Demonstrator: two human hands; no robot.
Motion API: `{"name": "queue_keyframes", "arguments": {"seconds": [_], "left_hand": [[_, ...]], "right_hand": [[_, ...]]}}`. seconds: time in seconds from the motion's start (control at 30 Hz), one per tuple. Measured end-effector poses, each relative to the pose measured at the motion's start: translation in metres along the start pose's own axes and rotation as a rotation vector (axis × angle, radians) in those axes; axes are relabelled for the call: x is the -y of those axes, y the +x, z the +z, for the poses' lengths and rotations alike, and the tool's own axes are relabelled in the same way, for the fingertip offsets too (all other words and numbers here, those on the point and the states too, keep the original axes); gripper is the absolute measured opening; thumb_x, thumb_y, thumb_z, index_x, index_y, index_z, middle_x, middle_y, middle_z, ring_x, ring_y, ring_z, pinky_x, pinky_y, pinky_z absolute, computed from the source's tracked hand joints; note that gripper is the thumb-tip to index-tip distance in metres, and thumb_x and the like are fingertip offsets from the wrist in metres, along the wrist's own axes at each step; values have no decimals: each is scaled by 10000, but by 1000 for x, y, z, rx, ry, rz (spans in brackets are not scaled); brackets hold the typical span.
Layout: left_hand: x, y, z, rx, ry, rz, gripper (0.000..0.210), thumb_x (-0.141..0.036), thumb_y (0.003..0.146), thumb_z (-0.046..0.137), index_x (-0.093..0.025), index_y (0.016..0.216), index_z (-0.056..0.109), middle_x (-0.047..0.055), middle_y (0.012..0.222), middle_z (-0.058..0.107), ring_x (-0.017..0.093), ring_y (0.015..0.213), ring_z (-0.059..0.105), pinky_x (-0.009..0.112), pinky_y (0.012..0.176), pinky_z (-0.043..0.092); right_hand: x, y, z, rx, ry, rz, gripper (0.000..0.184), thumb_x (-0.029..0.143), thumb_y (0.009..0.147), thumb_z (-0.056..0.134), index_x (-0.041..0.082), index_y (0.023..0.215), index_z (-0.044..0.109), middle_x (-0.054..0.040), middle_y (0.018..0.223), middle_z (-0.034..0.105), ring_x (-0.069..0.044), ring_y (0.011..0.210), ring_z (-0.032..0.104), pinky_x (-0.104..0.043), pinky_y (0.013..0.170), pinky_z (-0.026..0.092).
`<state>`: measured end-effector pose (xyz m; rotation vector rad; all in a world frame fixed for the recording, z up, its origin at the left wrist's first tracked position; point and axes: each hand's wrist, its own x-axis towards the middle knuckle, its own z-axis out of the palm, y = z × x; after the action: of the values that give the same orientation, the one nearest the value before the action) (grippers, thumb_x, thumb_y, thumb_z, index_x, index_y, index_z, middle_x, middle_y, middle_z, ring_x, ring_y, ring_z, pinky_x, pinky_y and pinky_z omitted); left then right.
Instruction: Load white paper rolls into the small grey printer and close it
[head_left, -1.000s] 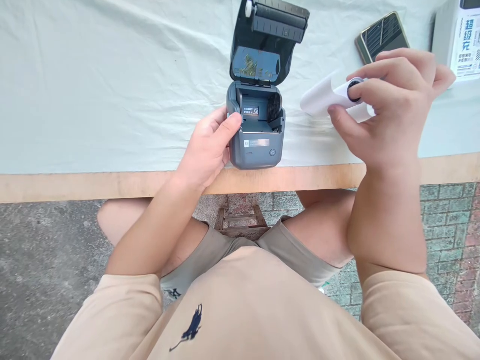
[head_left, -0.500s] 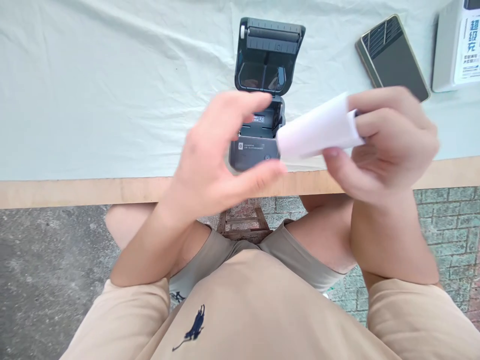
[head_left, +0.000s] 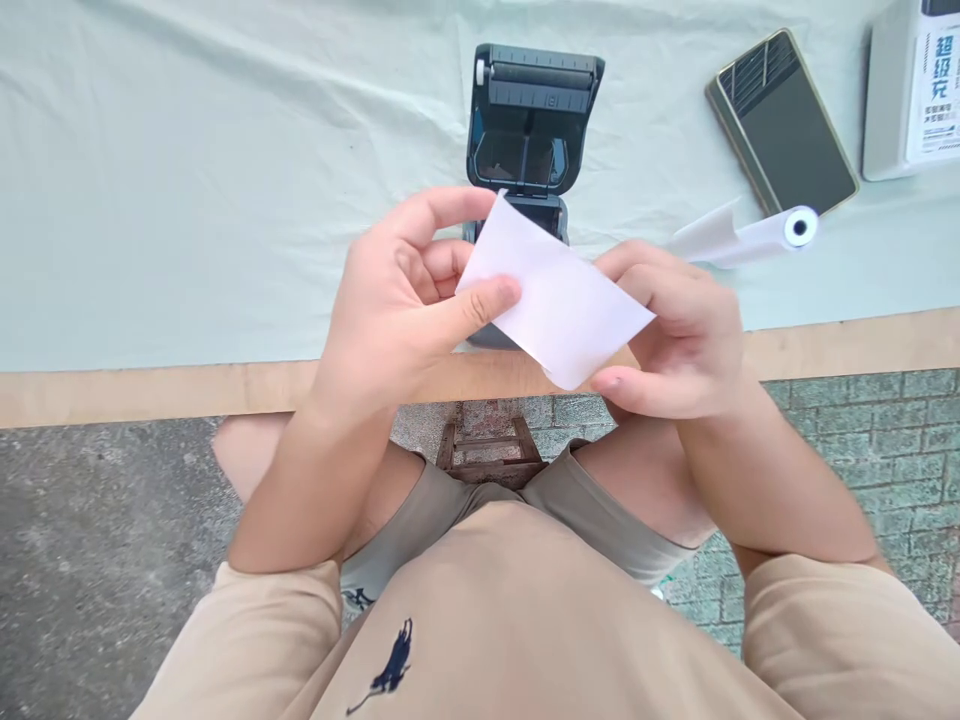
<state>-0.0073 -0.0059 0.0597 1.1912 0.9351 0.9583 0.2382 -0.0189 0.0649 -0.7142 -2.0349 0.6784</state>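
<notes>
Left hand (head_left: 397, 310) pinches the sheet (head_left: 570, 310) near the printer (head_left: 529, 120), right hand (head_left: 690, 335) wide at the sheet's right corner: apparently sheet handling, next likely needing gentleness.

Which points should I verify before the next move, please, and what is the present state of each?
1. Printer lid raised: ok.
2. Printer bay fully visible: not ok; the paper sheet hides part of it.
3. Paper sheet held by the left hand: ok, thumb on top.
4. Right hand touching the sheet: cannot tell; thumb and fingers are spread near its edge.
5. Paper roll neatly wound: not ok; a loose flap sticks out.
</notes>
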Motion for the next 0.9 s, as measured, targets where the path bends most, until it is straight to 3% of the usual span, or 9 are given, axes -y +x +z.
{"name": "queue_keyframes", "arguments": {"seconds": [0.17,0.3,0.5,0.73,0.9], "left_hand": [[-8,-1,-5,-35,-28,0,658,-599,819,1010,-293,1312,699,7,1037,908,301,1008,892,441,888,736],[-6,0,-8,-53,-60,31,682,-613,831,995,-266,1338,700,27,1039,902,330,1061,884,451,921,707],[0,2,-8,-88,-126,102,604,-482,803,1048,-229,1257,740,30,992,910,278,921,879,421,829,694],[-9,3,-11,-118,-206,5,711,-430,737,1089,-263,1234,609,-19,842,895,239,737,869,391,720,692],[-7,-1,-14,-12,-134,-114,797,-454,735,1088,-285,1339,597,-47,825,878,236,783,878,350,696,688]], "right_hand": [[0,-1,-3,9,139,54,361,554,1010,767,262,1019,554,-31,1046,725,-200,919,733,-395,751,614],[-1,-4,1,-4,151,86,472,583,927,866,293,1116,546,-21,1070,685,-201,949,707,-389,775,615],[-3,-4,6,-56,-72,50,428,376,898,839,301,1151,502,-27,1085,674,-209,999,711,-386,789,605],[1,0,9,-147,-23,61,371,455,914,790,329,1175,559,-5,1092,715,-208,998,730,-403,787,621],[5,-4,12,-106,48,72,452,534,965,771,347,1326,573,-29,1194,737,-201,1025,754,-387,809,676]]}}
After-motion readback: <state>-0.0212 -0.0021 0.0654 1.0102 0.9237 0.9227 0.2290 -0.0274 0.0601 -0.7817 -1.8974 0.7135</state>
